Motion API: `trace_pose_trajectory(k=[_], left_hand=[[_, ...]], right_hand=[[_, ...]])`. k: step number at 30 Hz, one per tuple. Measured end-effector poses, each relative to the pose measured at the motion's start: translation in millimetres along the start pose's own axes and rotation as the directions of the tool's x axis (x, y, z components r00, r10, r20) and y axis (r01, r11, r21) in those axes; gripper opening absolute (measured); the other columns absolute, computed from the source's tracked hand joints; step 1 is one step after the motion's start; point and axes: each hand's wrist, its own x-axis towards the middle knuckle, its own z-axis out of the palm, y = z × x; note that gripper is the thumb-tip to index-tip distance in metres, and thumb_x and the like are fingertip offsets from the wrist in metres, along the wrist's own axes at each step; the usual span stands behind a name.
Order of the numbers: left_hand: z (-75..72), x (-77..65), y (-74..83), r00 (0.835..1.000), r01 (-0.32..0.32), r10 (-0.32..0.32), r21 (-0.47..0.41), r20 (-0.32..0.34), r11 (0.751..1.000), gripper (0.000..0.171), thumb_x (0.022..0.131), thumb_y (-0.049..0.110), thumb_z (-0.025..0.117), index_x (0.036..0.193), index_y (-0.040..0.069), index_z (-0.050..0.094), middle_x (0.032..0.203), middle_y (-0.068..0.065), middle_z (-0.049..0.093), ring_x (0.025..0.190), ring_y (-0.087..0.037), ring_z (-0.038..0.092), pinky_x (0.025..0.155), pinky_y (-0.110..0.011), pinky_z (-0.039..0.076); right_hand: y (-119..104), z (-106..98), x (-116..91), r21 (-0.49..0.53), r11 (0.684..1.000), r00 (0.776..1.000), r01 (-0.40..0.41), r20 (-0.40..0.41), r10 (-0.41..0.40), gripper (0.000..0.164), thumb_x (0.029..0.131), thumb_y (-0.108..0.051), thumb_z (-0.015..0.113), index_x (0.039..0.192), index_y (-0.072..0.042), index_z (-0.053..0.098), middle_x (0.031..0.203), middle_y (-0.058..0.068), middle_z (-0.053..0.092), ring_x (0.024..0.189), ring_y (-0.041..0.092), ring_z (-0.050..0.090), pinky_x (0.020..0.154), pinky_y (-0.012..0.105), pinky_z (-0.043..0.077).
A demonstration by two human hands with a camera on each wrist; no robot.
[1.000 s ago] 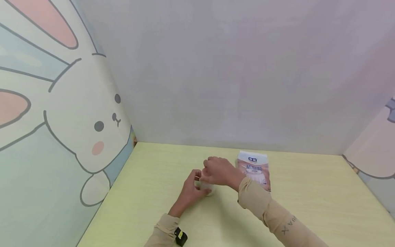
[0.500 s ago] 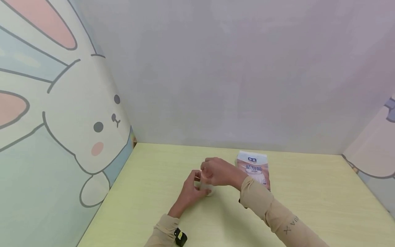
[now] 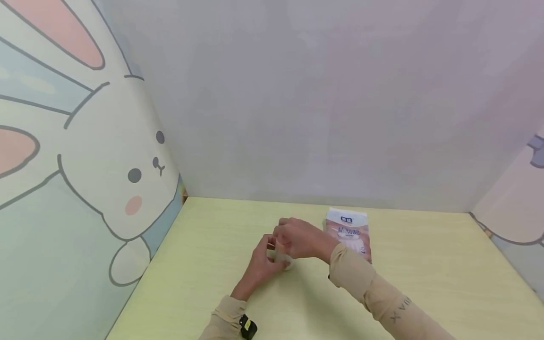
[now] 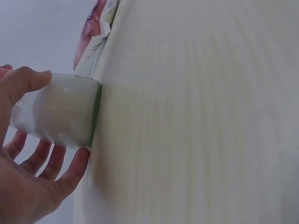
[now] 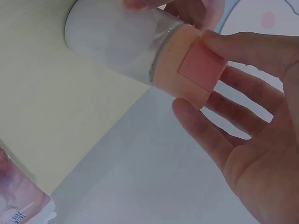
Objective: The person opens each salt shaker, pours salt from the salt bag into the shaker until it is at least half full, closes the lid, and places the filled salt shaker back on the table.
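Note:
A clear jar [image 4: 70, 109] of white contents stands on the table, its orange-and-pink lid [image 5: 175, 60] on top. Curled round the jar's lower body, my left hand [image 3: 261, 260] holds it, with the thumb on one side and the fingers on the other. My right hand [image 3: 301, 237] reaches over from above and grips the lid; the thumb and fingers are around its edge in the right wrist view. Both hands hide most of the jar in the head view. Whether the lid sits loose or tight cannot be told.
A pink-and-white printed packet [image 3: 347, 230] lies on the table behind and to the right of the jar, near the right forearm. The pale yellow table [image 3: 425, 264] meets a grey back wall [image 3: 323, 118]. A rabbit-printed panel [image 3: 119, 165] borders the left side.
My right hand has shifted slightly left at the lid and its fingers have changed their hold, with the wrist turning a little. The left hand and the jar stay in place.

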Motion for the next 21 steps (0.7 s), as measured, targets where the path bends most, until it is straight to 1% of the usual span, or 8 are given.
trace_pose_trajectory(k=[2, 4, 8, 12, 15, 17, 21], left_hand=[[1.8, 1.3, -5.8, 1.000, -0.003, 0.003, 0.010, -0.001, 1.000, 0.052, 0.068, 0.021, 0.075, 0.108, 0.016, 0.042, 0.103, 0.003, 0.049, 0.094, -0.018, 0.048, 0.067, -0.033, 0.051], [2.7, 2.0, -7.9, 1.000, -0.010, 0.010, 0.013, 0.000, 1.000, 0.052, 0.068, 0.020, 0.075, 0.108, 0.017, 0.042, 0.103, 0.004, 0.049, 0.094, -0.018, 0.047, 0.067, -0.034, 0.050], [3.4, 2.2, -5.8, 0.999, -0.034, 0.034, 0.032, -0.006, 0.999, 0.052, 0.069, 0.019, 0.074, 0.109, 0.017, 0.042, 0.103, 0.003, 0.049, 0.094, -0.018, 0.047, 0.067, -0.035, 0.050], [4.0, 1.6, -2.1, 0.999, -0.038, 0.040, 0.070, -0.025, 0.997, 0.052, 0.069, 0.021, 0.074, 0.109, 0.016, 0.042, 0.102, 0.003, 0.049, 0.094, -0.017, 0.047, 0.066, -0.033, 0.050], [5.4, -0.4, -0.1, 0.998, -0.023, 0.028, 0.104, -0.051, 0.994, 0.053, 0.068, 0.023, 0.074, 0.109, 0.017, 0.042, 0.101, 0.004, 0.049, 0.092, -0.015, 0.048, 0.064, -0.028, 0.049], [7.6, -2.8, 1.1, 0.998, -0.013, 0.021, 0.129, -0.064, 0.992, 0.053, 0.068, 0.025, 0.074, 0.109, 0.017, 0.042, 0.099, 0.004, 0.050, 0.090, -0.015, 0.048, 0.062, -0.025, 0.048], [13.4, -8.9, 3.0, 0.997, 0.000, 0.013, 0.170, -0.076, 0.986, 0.055, 0.067, 0.028, 0.074, 0.111, 0.018, 0.041, 0.097, 0.007, 0.048, 0.086, -0.014, 0.046, 0.060, -0.022, 0.043]], right_hand=[[-0.1, 0.2, 0.8, -0.027, 1.000, 1.000, 0.000, -0.025, 0.000, 0.007, 0.074, -0.007, 0.058, 0.075, -0.014, 0.060, 0.067, -0.004, 0.046, 0.058, 0.007, 0.040, 0.046, 0.017, 0.035], [0.2, 0.9, 1.6, -0.051, 0.999, 0.999, 0.001, -0.049, -0.004, 0.005, 0.074, -0.011, 0.059, 0.070, -0.013, 0.058, 0.063, -0.004, 0.044, 0.056, 0.006, 0.039, 0.045, 0.016, 0.033], [0.9, 4.1, 2.7, -0.079, 0.997, 0.994, -0.004, -0.109, -0.005, 0.010, 0.074, -0.012, 0.058, 0.065, -0.013, 0.054, 0.059, -0.007, 0.040, 0.055, 0.006, 0.037, 0.044, 0.016, 0.030], [-1.6, 9.5, 5.0, -0.128, 0.991, 0.984, -0.037, -0.177, 0.014, 0.015, 0.072, -0.011, 0.057, 0.060, -0.015, 0.049, 0.055, -0.008, 0.037, 0.054, 0.007, 0.035, 0.043, 0.017, 0.029], [-5.7, 15.7, 7.4, -0.174, 0.981, 0.975, -0.085, -0.219, 0.045, 0.018, 0.069, -0.011, 0.056, 0.056, -0.015, 0.043, 0.052, -0.007, 0.034, 0.052, 0.009, 0.032, 0.041, 0.020, 0.026], [-8.0, 21.0, 9.1, -0.216, 0.967, 0.966, -0.132, -0.246, 0.077, 0.020, 0.069, -0.011, 0.055, 0.055, -0.015, 0.040, 0.052, -0.006, 0.032, 0.050, 0.010, 0.030, 0.041, 0.020, 0.025], [-10.9, 27.9, 11.3, -0.249, 0.939, 0.940, -0.239, -0.303, 0.158, 0.026, 0.069, -0.013, 0.054, 0.052, -0.016, 0.035, 0.051, -0.005, 0.026, 0.046, 0.009, 0.023, 0.041, 0.020, 0.019]])
